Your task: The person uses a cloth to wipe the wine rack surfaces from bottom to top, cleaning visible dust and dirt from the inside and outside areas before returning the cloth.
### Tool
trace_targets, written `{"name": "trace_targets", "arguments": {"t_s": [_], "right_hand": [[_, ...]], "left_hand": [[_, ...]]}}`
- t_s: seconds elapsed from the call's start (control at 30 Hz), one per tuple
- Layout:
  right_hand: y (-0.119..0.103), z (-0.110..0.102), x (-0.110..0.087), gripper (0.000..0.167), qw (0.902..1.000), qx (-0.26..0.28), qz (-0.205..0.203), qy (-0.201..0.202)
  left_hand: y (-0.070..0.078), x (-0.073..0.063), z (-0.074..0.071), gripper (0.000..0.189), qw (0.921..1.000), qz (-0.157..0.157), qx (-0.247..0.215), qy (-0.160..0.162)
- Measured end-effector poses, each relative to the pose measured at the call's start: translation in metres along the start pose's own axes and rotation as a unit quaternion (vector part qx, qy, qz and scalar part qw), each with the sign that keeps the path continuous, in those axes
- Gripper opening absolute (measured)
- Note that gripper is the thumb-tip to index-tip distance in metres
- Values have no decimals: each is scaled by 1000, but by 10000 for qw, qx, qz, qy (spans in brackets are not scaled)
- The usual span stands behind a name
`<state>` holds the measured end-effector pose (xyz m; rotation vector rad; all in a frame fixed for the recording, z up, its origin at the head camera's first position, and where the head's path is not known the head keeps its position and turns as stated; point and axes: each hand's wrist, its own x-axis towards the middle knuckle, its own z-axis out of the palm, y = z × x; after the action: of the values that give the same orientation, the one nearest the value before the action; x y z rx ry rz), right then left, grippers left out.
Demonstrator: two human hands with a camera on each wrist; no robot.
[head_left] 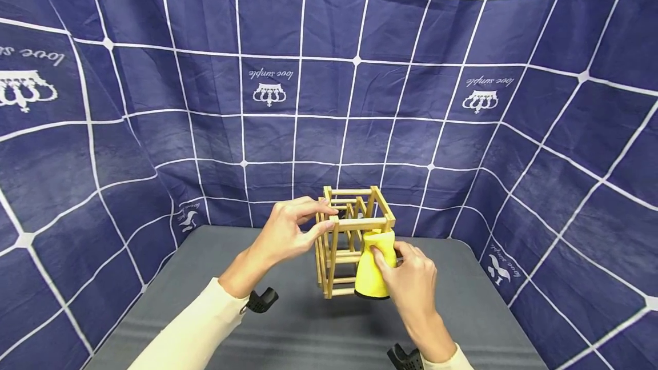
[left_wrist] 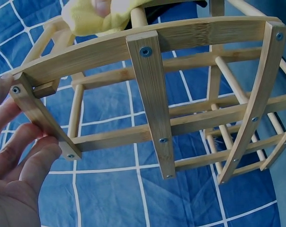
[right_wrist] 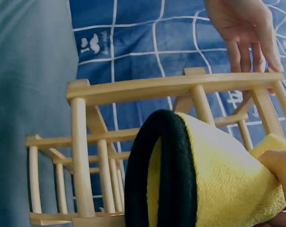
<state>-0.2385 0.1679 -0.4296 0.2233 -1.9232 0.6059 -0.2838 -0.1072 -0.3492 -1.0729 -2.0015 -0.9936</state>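
Note:
A light wooden rack [head_left: 362, 224] with slats and round rungs stands in front of me in the head view. My left hand [head_left: 290, 230] pinches its top left corner between thumb and fingers; the left wrist view shows these fingers [left_wrist: 31, 158] at the end of a screwed slat [left_wrist: 43, 116]. On the rack's right side is a yellow cloth [head_left: 371, 276] with a black edge. My right hand [head_left: 411, 273] grips this cloth, thumb in front, against the rack. In the right wrist view the folded cloth [right_wrist: 223, 170] hides part of the rungs.
Beneath the rack lies a grey table surface [head_left: 288, 324]. A blue curtain [head_left: 329, 90] with white grid lines and crown prints encloses the back and both sides. Black straps with devices [head_left: 262, 300] sit at both wrists.

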Motion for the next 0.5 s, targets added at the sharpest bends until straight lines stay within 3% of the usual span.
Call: {"name": "trace_targets", "arguments": {"t_s": [0.13, 0.3, 0.4, 0.5], "right_hand": [[1, 2, -1, 28, 9993, 353, 79, 93], [3, -2, -2, 25, 9919, 1098, 508, 378], [6, -11, 1, 25, 9858, 1381, 586, 752], [11, -20, 13, 30, 9790, 1574, 347, 1250]], "left_hand": [[-2, -2, -1, 21, 9998, -106, -125, -63], [-3, -6, 1, 21, 9995, -217, -166, -138], [-4, -7, 2, 21, 9995, -133, -283, -96], [-5, -5, 2, 23, 9994, -54, -351, -15]]}}
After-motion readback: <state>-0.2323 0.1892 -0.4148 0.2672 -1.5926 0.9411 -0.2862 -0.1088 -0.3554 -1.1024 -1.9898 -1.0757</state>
